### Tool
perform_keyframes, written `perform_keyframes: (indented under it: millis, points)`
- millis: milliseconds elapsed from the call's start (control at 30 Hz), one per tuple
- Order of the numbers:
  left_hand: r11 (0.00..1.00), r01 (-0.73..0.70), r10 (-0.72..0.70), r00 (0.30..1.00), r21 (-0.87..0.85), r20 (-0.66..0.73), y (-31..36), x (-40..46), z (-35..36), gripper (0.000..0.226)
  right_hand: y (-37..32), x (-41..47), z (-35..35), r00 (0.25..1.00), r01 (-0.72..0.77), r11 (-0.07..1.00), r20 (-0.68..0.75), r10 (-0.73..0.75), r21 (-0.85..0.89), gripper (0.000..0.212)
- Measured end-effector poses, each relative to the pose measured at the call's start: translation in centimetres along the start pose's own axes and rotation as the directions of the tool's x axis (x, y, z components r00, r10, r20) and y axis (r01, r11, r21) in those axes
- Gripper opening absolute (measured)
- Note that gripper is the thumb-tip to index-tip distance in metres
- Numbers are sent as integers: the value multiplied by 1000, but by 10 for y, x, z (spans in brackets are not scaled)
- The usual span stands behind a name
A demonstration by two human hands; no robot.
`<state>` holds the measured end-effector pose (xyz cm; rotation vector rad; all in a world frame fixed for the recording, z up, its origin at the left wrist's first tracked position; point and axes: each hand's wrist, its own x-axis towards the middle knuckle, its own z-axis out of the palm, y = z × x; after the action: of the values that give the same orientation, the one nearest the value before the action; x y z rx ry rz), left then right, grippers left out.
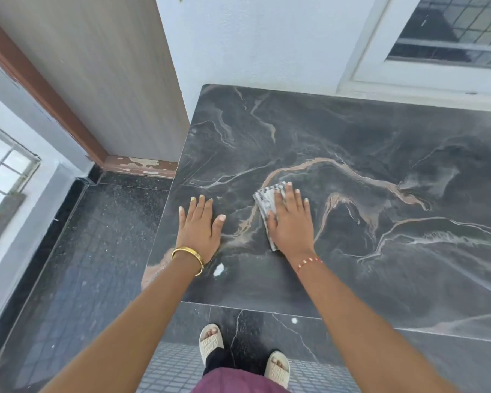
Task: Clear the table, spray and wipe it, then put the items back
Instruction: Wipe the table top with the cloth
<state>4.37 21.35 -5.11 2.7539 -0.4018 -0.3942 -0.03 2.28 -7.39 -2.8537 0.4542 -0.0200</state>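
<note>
The table (366, 154) is a dark marble slab with pale and tan veins, set against the white wall. A folded grey-and-white patterned cloth (265, 201) lies flat on its near left part. My right hand (291, 222) presses on the cloth with straight fingers and covers most of it. My left hand (200, 226) rests flat on the bare marble to the left, fingers spread, close to the table's left edge. A small white spot (219, 270) sits on the slab near my left wrist. No other item stands on the table.
A wooden door (102, 75) with a brown frame stands left of the table. A window (454, 29) sits in the wall at back right, another window (3, 168) at far left. Dark tiled floor (91, 251) runs along the table's left side and under my feet.
</note>
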Motion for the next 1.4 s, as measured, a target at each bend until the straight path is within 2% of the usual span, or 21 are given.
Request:
perform_keyframes:
  millis: [100, 167, 267, 500, 667, 733, 833, 900, 1000, 1133, 1233, 1400]
  points:
    - [1000, -16, 16, 1000, 12, 27, 21, -20, 11, 66, 65, -18, -16, 991, -126, 991, -52, 124, -41, 70]
    - [999, -28, 27, 999, 16, 46, 34, -38, 19, 73, 99, -34, -24, 975, -210, 976, -79, 206, -51, 64]
    - [1000, -27, 27, 999, 6, 38, 40, -54, 26, 74, 117, -52, -27, 950, -295, 955, -116, 290, -31, 59]
    - [999, -38, 38, 999, 1, 13, 26, -68, 27, 87, 97, -90, -11, 882, -439, 898, -172, 439, 43, 59]
    - [999, -33, 34, 999, -23, 9, -7, -60, 12, 63, 38, -104, 6, 843, -507, 859, -163, 512, 73, 58]
    - [999, -24, 24, 1000, -30, -5, -22, -56, 2, 56, 2, -102, 13, 870, -459, 886, -167, 463, 67, 57]
    - [1000, -16, 16, 1000, -26, -21, -52, -57, -13, 64, -64, -91, 29, 930, -340, 937, -122, 347, 76, 57]
    - [999, -19, 17, 999, -43, -33, -71, -60, -21, 60, -104, -79, 38, 958, -266, 961, -91, 272, 81, 59]
    - [999, 3, -5, 999, -50, -39, -97, -65, -34, 64, -157, -63, 48, 980, -177, 981, -74, 183, 77, 58]
    - [998, 44, -45, 999, -35, -25, -128, -72, -45, 53, -217, -73, 59, 999, -2, 997, -32, 5, 79, 56]
    - [998, 50, -51, 998, -34, -24, -141, -74, -50, 53, -230, -93, 63, 979, 198, 979, 34, -200, 45, 52]
    - [999, 18, -18, 1000, -34, -7, -130, -73, -48, 53, -206, -110, 63, 952, 300, 953, 44, -302, 43, 52]
